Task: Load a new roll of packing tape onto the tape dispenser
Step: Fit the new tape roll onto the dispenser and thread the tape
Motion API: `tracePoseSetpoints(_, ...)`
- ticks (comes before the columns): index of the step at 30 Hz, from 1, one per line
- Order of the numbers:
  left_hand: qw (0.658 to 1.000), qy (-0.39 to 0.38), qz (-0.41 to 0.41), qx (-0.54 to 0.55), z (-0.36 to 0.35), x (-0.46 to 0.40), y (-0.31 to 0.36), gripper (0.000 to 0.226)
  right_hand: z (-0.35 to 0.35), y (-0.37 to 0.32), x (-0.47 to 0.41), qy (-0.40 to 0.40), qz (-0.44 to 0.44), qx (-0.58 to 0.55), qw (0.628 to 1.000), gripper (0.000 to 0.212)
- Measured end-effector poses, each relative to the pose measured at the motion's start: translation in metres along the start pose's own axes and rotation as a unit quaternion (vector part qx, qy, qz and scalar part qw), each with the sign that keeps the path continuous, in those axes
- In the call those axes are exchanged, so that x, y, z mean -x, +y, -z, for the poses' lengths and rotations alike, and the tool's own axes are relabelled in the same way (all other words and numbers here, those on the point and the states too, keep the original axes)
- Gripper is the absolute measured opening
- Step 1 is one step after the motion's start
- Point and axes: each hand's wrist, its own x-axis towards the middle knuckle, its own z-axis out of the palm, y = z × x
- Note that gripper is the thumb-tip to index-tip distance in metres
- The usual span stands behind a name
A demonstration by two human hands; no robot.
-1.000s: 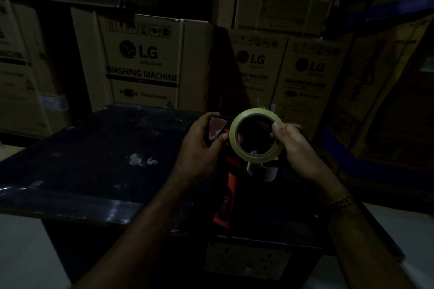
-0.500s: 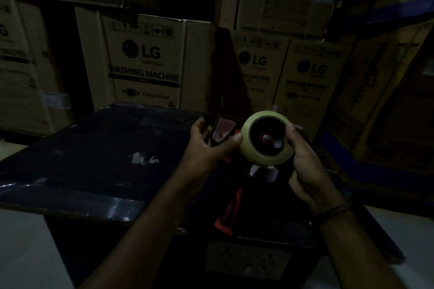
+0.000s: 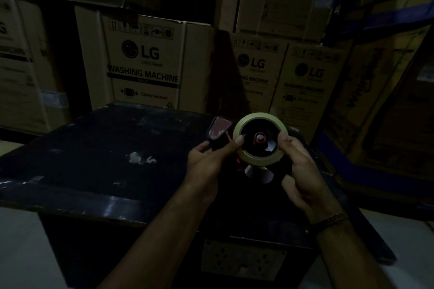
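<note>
We had the tape roll (image 3: 260, 142) seated over the red hub (image 3: 259, 138) of the tape dispenser (image 3: 219, 132), raised just above the dark bench (image 3: 98, 148). Our left hand (image 3: 207, 163) was wrapped around the dispenser's head, thumb tip pressed to the roll's left rim. Our right hand (image 3: 299, 172) cupped the roll's right edge, fingers curled behind it and thumb on the front rim; both hands were closed on their loads, neither spread wide.

We judged the roll light and stiff, a hard core under smooth wound film, so it would take a firm pinch without deforming. Its outer face would likely be slick, while any loose end would cling to skin. The best hold seemed the two flat rims, thumbs pushing evenly so the core slid square onto the hub rather than cocking. The dispenser looked rigid, and we would keep fingers off its front end, where a cutting blade may sit; the dim light hid it. Cardboard cartons (image 3: 143, 63) stood stacked behind.
</note>
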Motion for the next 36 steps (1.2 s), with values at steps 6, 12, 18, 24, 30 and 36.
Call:
tracePoseSetpoints(6,0.990,-0.039,-0.062,-0.121,-0.008,0.015,0.000,0.045,0.005,-0.004,0.003,-0.002,0.020,-0.014,1.000,0.062)
tracePoseSetpoints(12,0.970,-0.119,-0.081,-0.195,0.001,0.003,0.010,0.079,0.013,-0.006,0.007,-0.019,0.056,0.067,0.996,0.049)
tracePoseSetpoints(18,0.958,-0.161,-0.052,-0.232,0.006,-0.007,0.016,0.101,0.012,-0.012,0.004,-0.025,0.084,0.113,0.990,0.046)
tracePoseSetpoints(24,0.961,-0.150,-0.013,-0.233,0.007,-0.004,0.022,0.158,0.010,-0.009,0.004,-0.058,0.088,0.109,0.988,0.043)
tracePoseSetpoints(30,0.964,-0.128,-0.005,-0.233,0.011,0.002,0.017,0.166,0.009,-0.008,0.006,-0.084,0.082,0.101,0.988,0.041)
tracePoseSetpoints(36,0.960,-0.133,-0.021,-0.247,0.016,0.001,0.015,0.174,0.010,-0.007,0.000,-0.104,0.069,0.135,0.983,0.046)
